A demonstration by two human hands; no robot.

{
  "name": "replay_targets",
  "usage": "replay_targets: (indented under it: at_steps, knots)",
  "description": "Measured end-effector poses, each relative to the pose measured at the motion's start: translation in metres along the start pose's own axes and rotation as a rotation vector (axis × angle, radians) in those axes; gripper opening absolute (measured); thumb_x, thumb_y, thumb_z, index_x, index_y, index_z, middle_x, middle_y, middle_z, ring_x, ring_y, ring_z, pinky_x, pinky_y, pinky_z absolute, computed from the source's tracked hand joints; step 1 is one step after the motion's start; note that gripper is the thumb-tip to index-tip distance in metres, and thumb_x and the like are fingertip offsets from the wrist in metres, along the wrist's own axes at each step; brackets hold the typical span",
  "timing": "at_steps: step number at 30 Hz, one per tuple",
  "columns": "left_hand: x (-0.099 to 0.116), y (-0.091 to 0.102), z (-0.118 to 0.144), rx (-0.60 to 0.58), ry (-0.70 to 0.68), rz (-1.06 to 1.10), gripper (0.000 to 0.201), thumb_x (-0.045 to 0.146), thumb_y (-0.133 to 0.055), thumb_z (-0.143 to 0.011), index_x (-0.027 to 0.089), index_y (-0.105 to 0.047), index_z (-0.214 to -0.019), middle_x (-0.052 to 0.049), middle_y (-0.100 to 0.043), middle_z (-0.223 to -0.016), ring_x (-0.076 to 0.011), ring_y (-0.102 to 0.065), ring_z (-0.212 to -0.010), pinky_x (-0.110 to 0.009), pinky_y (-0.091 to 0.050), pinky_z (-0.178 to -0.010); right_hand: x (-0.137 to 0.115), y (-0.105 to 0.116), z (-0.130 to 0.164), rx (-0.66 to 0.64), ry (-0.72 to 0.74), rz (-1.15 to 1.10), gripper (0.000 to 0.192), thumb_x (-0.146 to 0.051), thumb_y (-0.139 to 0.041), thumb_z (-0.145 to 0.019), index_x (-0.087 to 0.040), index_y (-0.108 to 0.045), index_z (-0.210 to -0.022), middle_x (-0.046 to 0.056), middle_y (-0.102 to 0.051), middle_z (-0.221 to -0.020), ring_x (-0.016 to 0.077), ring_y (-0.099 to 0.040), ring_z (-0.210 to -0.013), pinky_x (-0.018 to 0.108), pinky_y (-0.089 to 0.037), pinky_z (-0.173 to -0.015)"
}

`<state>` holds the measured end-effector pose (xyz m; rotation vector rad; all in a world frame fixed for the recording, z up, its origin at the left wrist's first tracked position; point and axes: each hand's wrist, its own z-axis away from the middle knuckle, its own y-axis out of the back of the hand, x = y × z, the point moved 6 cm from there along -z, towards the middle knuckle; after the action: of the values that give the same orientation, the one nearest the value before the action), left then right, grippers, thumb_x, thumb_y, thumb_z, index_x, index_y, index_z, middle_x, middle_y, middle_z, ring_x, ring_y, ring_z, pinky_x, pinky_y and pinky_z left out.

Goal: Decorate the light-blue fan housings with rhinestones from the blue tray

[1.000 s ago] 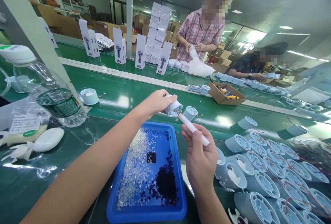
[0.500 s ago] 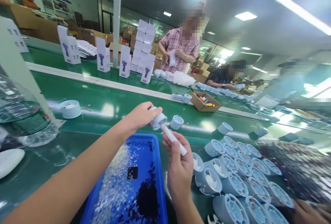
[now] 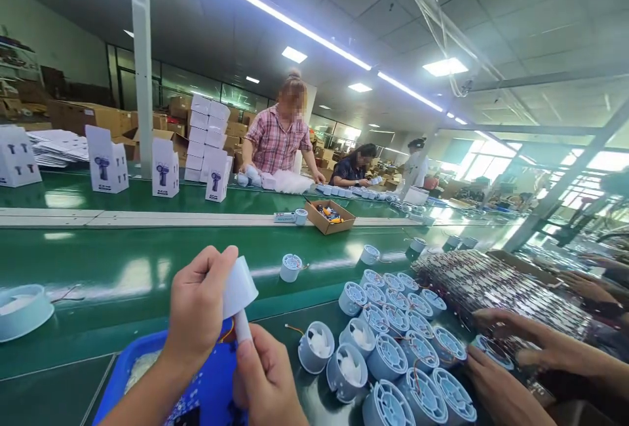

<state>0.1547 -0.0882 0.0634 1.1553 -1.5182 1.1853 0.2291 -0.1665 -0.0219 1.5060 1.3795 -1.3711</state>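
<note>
My left hand (image 3: 194, 305) is closed around a light blue round fan housing (image 3: 242, 287), its open rim tilted down and to the right. From below, my right hand (image 3: 269, 377) grips a slim white rod (image 3: 242, 325), whose upper end meets the housing's underside or goes inside it; I cannot tell which. An orange wire shows between the two hands. Under them lies a blue tray (image 3: 135, 355), partly hidden by my forearms, with small clear pieces, some black ones and a dark square in it.
Several fan housings (image 3: 388, 355) with wires stand to the right. Beyond them, a co-worker's hands (image 3: 515, 364) hold a housing beside stacked circuit boards (image 3: 506, 285). A green belt (image 3: 98, 262) crosses ahead, with a small cardboard box (image 3: 331, 221) behind it and white printed boxes (image 3: 166, 174) further back.
The view has swung right and upward. My hands are lower and nearer, the rod stands more upright, and the housing's rim faces downward. A co-worker's hands at the right show more fully.
</note>
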Motion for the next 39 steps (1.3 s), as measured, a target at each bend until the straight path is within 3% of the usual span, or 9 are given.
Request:
replay_targets:
  at_steps: [6,10,14,16,21,25,28,32,39]
  knots:
    - [-0.01,-0.006,-0.002,-0.071,0.106,0.198,0.045,0.044,-0.06,-0.076,0.02,-0.028,-0.057,0.006,-0.028,-0.052,-0.0081,-0.028,-0.045,-0.021,-0.026,-0.039,0.006,-0.007,-0.001,-0.012,0.011,-0.153,0.05,-0.065,-0.049,-0.085,-0.016,-0.06,-0.085,-0.011,-0.026,-0.043,0.004,-0.017,-0.036,0.019,-0.015,-0.036]
    - [-0.014,-0.008,-0.005,-0.126,-0.009,0.104,0.034,0.044,-0.057,-0.076,0.021,-0.036,-0.064,0.005,-0.037,-0.059,-0.0084,-0.035,-0.05,-0.021,-0.032,-0.043,0.014,-0.005,0.0,0.034,-0.047,-0.188,0.049,-0.066,-0.054,-0.082,-0.017,-0.057,-0.084,-0.012,-0.025,-0.045,0.0043,-0.017,-0.038,0.018,-0.015,-0.037]
    - [-0.025,-0.02,-0.011,-0.452,-0.021,-0.193,0.035,0.045,-0.065,-0.072,0.023,-0.039,-0.081,0.004,-0.048,-0.069,-0.0096,-0.046,-0.057,-0.022,-0.039,-0.051,0.016,0.013,0.0,0.152,-0.104,-0.151,0.049,-0.064,-0.058,-0.08,-0.017,-0.059,-0.095,-0.012,-0.025,-0.049,0.0055,-0.018,-0.043,0.018,-0.016,-0.04]
    - [-0.033,-0.013,-0.021,-0.529,0.045,-0.313,0.042,0.05,-0.063,-0.073,0.023,-0.034,-0.086,0.003,-0.049,-0.07,-0.0107,-0.049,-0.056,-0.023,-0.04,-0.051,0.019,0.015,-0.002,0.07,-0.171,-0.046,0.051,-0.064,-0.061,-0.077,-0.016,-0.062,-0.096,-0.011,-0.028,-0.049,0.0061,-0.022,-0.043,0.018,-0.017,-0.04]
    - [-0.045,0.045,-0.067,-0.307,-0.013,-0.829,0.063,0.053,-0.066,-0.067,0.022,-0.03,-0.108,-0.006,-0.058,-0.084,-0.0219,-0.059,-0.066,-0.031,-0.043,-0.056,0.028,0.024,0.0,0.108,-0.175,0.144,0.051,-0.054,-0.062,-0.08,-0.019,-0.052,-0.117,-0.008,-0.047,-0.055,0.0101,-0.037,-0.045,0.021,-0.03,-0.043]
    - [-0.079,0.071,-0.086,-0.332,-0.038,-1.251,0.053,0.042,-0.066,-0.066,0.022,-0.047,-0.111,-0.012,-0.062,-0.096,-0.0312,-0.061,-0.092,-0.036,-0.045,-0.074,0.025,0.022,0.004,0.199,-0.095,0.249,0.031,-0.049,-0.06,-0.083,-0.02,-0.053,-0.091,-0.009,-0.042,-0.055,0.0094,-0.036,-0.046,0.02,-0.03,-0.042]
    - [-0.093,0.07,-0.091,-0.331,-0.041,-1.274,0.053,0.042,-0.066,-0.067,0.023,-0.057,-0.115,-0.014,-0.059,-0.116,-0.0343,-0.051,-0.114,-0.038,-0.041,-0.091,0.016,0.021,0.004,0.247,0.028,0.308,0.027,-0.044,-0.065,-0.08,-0.019,-0.056,-0.086,-0.005,-0.049,-0.064,0.01,-0.044,-0.053,0.021,-0.039,-0.049]
    - [-0.079,0.081,-0.105,-0.242,-0.028,-1.258,0.057,0.056,-0.042,-0.084,0.021,-0.055,-0.127,-0.012,-0.06,-0.122,-0.0283,-0.049,-0.119,-0.037,-0.032,-0.104,0.016,0.022,0.0,0.265,0.121,0.288,0.027,-0.046,-0.057,-0.086,-0.02,-0.054,-0.092,-0.002,-0.057,-0.072,0.012,-0.053,-0.06,0.025,-0.046,-0.058]
    - [-0.066,0.165,-0.122,0.089,0.283,-1.394,0.066,0.056,-0.052,-0.076,0.018,-0.054,-0.13,-0.022,-0.036,-0.143,-0.0454,-0.026,-0.134,-0.055,-0.027,-0.103,0.03,0.021,-0.005,0.174,0.089,0.376,0.025,-0.044,-0.05,-0.091,-0.02,-0.051,-0.099,0.001,-0.06,-0.082,0.0146,-0.059,-0.071,0.029,-0.048,-0.067]
